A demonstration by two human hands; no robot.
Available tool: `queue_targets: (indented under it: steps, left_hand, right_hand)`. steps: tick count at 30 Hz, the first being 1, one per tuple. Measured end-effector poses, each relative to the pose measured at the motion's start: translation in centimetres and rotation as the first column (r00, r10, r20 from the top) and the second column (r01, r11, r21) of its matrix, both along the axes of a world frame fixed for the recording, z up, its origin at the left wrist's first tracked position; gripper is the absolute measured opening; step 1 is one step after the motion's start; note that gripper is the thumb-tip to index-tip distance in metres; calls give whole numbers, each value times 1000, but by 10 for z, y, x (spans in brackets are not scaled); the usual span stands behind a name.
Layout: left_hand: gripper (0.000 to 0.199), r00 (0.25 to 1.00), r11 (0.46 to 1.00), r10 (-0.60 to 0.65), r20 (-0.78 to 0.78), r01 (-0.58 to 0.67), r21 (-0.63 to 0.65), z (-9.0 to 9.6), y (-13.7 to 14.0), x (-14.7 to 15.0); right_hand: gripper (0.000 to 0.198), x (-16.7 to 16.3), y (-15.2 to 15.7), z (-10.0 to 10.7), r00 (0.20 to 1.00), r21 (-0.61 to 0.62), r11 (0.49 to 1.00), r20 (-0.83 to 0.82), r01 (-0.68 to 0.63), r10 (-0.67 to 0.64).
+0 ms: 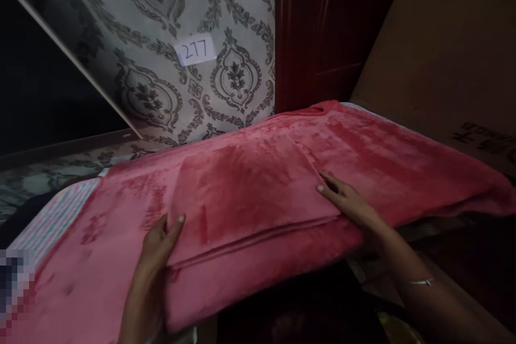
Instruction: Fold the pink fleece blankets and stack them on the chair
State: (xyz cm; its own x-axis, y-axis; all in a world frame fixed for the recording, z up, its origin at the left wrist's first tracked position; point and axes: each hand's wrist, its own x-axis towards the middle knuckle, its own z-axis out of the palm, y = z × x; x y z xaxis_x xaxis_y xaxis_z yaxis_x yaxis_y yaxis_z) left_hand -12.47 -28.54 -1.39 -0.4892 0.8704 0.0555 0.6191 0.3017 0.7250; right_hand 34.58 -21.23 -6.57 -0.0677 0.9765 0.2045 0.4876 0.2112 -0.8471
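A folded pink plush cloth (250, 188) lies in layers on a larger pink plush blanket (387, 166). At its left edge is my left hand (155, 250), thumb on top and the other fingers curled by the side, partly hidden. My right hand (350, 201) grips the opposite edge near the front corner, with the thumb over the cloth and the fingers beside it. The layered front fold of the cloth faces me.
Patterned wallpaper (236, 75) with a paper marked 277 (196, 49) rises behind. A dark screen-like panel (48, 75) stands left, a dark red glossy panel (318, 27) at the back, and a cardboard box (455, 43) right. Striped fabric (66, 207) shows at the left.
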Motion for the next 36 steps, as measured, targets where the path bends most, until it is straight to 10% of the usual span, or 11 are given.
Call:
queue_targets:
  steps: [7, 13, 21, 27, 36]
  left_hand:
    - [94, 999, 997, 39, -2, -39, -71, -5, -22, 10]
    - [88, 993, 994, -32, 115, 20, 108, -13, -48, 15]
    - [62, 917, 936, -302, -261, 337, 98, -35, -73, 8]
    - [51, 884, 961, -125, -451, 221, 167, -44, -62, 16]
    - [40, 866, 874, -10, -499, 250, 417, 29, -34, 19]
  right_hand:
    - [61, 0, -14, 2, 992, -7, 996, 97, 86, -85]
    - [77, 7, -34, -11, 995, 112, 994, 97, 20, -31]
    - [66, 5, -55, -25, 944, 319, 938, 329, -138, 27]
    - [62, -8, -51, -29, 944, 355, 934, 320, -41, -80]
    - [41, -16, -20, 40, 958, 528, 846, 195, 78, -210]
